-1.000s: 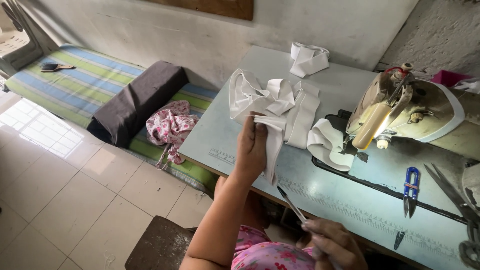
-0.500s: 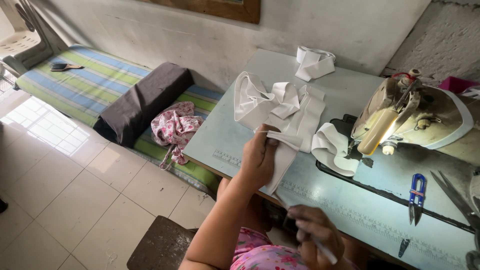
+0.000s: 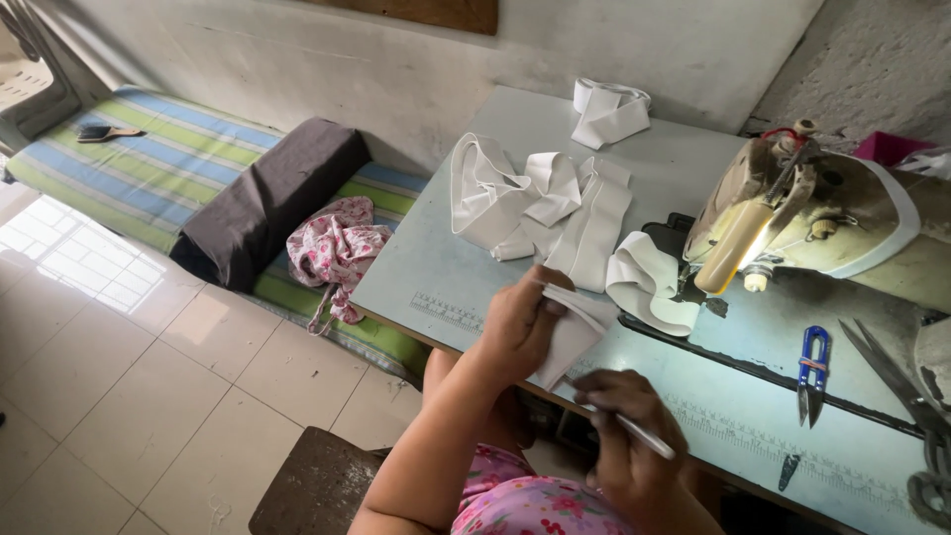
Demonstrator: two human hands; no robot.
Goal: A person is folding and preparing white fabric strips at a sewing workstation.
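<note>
The white cloth piece (image 3: 572, 335) has been brought lower, pinched in the left hand (image 3: 517, 327); a thin white pen (image 3: 634, 433) is gripped by the right hand (image 3: 626, 436) over the pale blue desk (image 3: 436, 267).

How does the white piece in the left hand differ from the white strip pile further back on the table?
The white piece is single, flat and held off the table by the left hand; the strip pile is many looped, folded strips lying loose and untouched on the table. Both are plain white fabric.

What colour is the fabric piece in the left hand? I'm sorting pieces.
White, seen in the head view: the fabric piece held by the left hand.
</note>
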